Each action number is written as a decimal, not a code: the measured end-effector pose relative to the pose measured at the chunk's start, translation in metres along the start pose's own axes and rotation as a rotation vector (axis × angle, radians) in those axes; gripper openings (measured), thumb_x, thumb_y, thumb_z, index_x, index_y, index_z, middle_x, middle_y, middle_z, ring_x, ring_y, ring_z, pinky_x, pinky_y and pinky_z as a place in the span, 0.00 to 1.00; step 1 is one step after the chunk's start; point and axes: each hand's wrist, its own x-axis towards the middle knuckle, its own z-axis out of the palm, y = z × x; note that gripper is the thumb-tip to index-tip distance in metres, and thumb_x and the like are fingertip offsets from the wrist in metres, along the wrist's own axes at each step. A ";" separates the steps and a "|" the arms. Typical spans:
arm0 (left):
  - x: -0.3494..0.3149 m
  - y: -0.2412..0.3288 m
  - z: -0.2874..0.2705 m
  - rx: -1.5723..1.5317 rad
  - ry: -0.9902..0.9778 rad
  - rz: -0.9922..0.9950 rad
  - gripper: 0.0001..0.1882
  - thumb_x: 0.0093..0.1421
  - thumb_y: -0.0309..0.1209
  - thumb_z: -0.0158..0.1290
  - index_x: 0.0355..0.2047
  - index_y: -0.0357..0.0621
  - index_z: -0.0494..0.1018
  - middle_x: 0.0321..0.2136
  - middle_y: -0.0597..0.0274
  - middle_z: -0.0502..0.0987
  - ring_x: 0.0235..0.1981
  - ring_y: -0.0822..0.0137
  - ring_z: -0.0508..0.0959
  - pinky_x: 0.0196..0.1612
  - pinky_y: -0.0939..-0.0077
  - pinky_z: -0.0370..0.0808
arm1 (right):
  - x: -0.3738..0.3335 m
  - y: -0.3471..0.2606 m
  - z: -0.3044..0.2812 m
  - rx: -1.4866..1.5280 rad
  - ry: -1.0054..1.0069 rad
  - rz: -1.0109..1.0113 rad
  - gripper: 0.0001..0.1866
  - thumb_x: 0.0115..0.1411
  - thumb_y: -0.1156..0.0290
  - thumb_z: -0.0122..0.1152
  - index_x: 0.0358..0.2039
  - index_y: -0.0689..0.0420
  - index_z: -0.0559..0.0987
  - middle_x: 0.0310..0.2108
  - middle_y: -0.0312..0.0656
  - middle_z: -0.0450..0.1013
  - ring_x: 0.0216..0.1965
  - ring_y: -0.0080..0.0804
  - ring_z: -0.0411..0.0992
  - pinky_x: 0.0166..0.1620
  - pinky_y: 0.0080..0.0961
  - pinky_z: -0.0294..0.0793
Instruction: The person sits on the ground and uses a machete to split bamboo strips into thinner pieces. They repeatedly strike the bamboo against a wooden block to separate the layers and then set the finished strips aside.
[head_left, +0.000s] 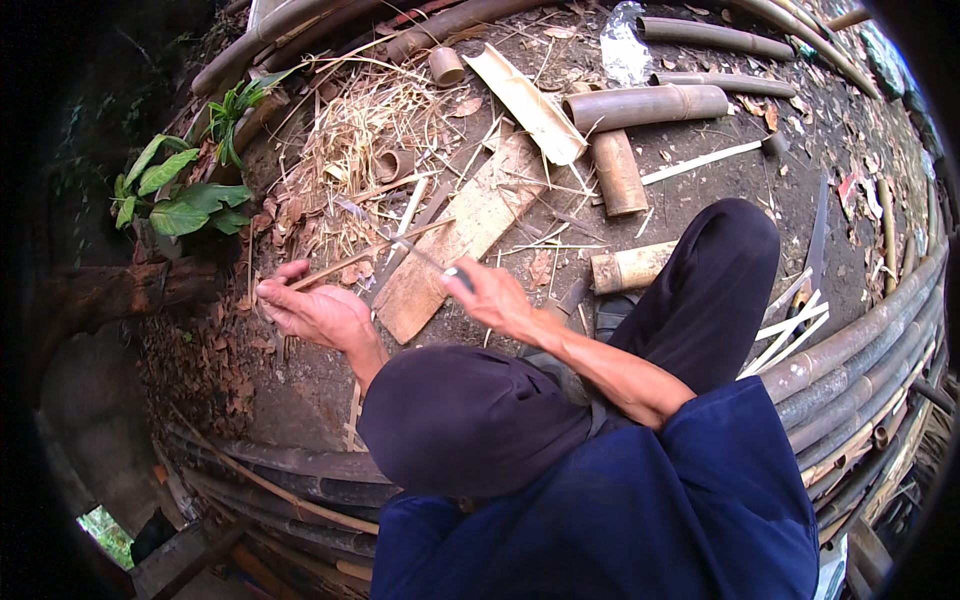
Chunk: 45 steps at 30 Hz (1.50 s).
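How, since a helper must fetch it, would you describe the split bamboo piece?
Find the heap of straw-coloured shavings left of the picture's upper middle. Just right of it, the split bamboo piece slants down to the right. Unlike the whole brown tube beside its lower end, it is halved lengthwise, its pale hollow inside facing up.

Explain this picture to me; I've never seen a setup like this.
There is no machine here, just a person's bare left hand and right hand. The single picture comes from a fisheye camera worn on the head, looking down, so straight edges bend near the rim. The left holds a thin strip; the right grips a knife, its blade close to the strip. On the ground lie a wooden plank, pale shavings and a split bamboo piece.
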 end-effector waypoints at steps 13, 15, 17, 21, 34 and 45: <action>-0.014 -0.005 0.008 -0.120 -0.058 0.006 0.16 0.70 0.41 0.46 0.28 0.49 0.57 0.19 0.71 0.58 0.22 0.76 0.59 0.30 0.79 0.63 | 0.017 0.025 0.022 -0.122 0.076 -0.139 0.23 0.66 0.45 0.47 0.42 0.54 0.71 0.14 0.45 0.68 0.16 0.40 0.69 0.21 0.42 0.70; -0.013 -0.003 0.019 -0.159 -0.073 -0.006 0.16 0.70 0.41 0.46 0.28 0.48 0.57 0.19 0.71 0.58 0.22 0.76 0.59 0.30 0.78 0.63 | 0.034 0.074 0.008 -0.088 0.211 0.076 0.22 0.66 0.46 0.48 0.42 0.54 0.72 0.20 0.54 0.73 0.24 0.51 0.75 0.29 0.50 0.73; -0.015 -0.003 0.011 -0.179 -0.114 -0.025 0.16 0.69 0.40 0.48 0.28 0.48 0.57 0.18 0.71 0.58 0.20 0.76 0.59 0.28 0.79 0.63 | 0.037 0.083 0.007 -0.186 0.286 0.018 0.22 0.65 0.47 0.49 0.42 0.55 0.72 0.23 0.59 0.74 0.28 0.57 0.75 0.32 0.53 0.73; -0.004 0.010 0.028 -0.198 -0.066 -0.036 0.18 0.67 0.41 0.51 0.26 0.48 0.58 0.18 0.71 0.59 0.20 0.77 0.60 0.27 0.82 0.63 | 0.031 0.079 0.008 -0.138 0.255 0.012 0.24 0.64 0.47 0.51 0.43 0.57 0.71 0.26 0.64 0.75 0.33 0.66 0.74 0.35 0.55 0.72; -0.012 0.000 0.013 -0.171 -0.144 -0.103 0.18 0.70 0.44 0.46 0.47 0.40 0.64 0.28 0.62 0.67 0.29 0.71 0.68 0.39 0.76 0.68 | 0.022 0.108 -0.005 -0.059 0.284 0.109 0.28 0.65 0.44 0.46 0.40 0.62 0.74 0.31 0.65 0.75 0.37 0.62 0.76 0.41 0.50 0.73; -0.019 -0.004 -0.013 -0.221 -0.268 -0.038 0.13 0.71 0.41 0.44 0.43 0.43 0.63 0.21 0.69 0.61 0.23 0.75 0.62 0.32 0.79 0.65 | 0.010 0.042 0.014 -0.011 -0.016 0.206 0.24 0.64 0.44 0.48 0.45 0.53 0.69 0.28 0.58 0.76 0.33 0.63 0.75 0.36 0.54 0.73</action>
